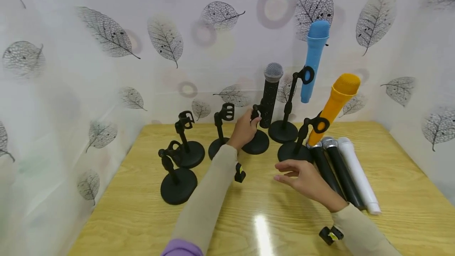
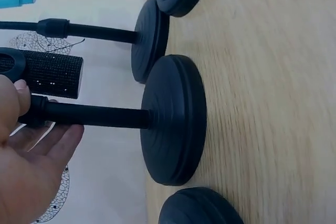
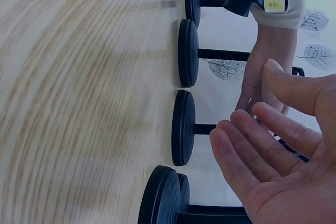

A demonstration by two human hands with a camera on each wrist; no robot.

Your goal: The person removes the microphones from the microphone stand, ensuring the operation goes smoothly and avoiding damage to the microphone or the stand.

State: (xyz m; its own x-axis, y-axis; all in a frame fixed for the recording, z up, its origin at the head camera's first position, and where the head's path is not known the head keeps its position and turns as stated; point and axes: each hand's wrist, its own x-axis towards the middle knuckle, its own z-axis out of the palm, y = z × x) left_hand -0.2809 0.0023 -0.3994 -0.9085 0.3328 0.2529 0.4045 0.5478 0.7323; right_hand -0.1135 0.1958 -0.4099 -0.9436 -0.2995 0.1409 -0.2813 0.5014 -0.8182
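Note:
My left hand (image 1: 244, 130) grips the upper pole of a black microphone stand (image 2: 100, 115), its fingers round the pole just below the clip. In that stand's clip sits a black microphone (image 1: 270, 94) with a silver mesh head and a sparkly body. Its lower end (image 2: 55, 74) shows beside the pole in the left wrist view. My right hand (image 1: 302, 177) hovers over the table in front of the stands, fingers loosely bent and holding nothing. In the right wrist view its palm (image 3: 283, 182) overlaps the left hand behind it.
At the right, stands hold a blue microphone (image 1: 314, 62) and a yellow microphone (image 1: 332, 108). Below them lie black microphones (image 1: 343, 173) and a white microphone (image 1: 359, 175). Stands with bare clips, including the front-left stand (image 1: 179, 186), occupy the left of the wooden table (image 1: 124, 208). A leaf-print curtain (image 1: 89, 102) hangs behind.

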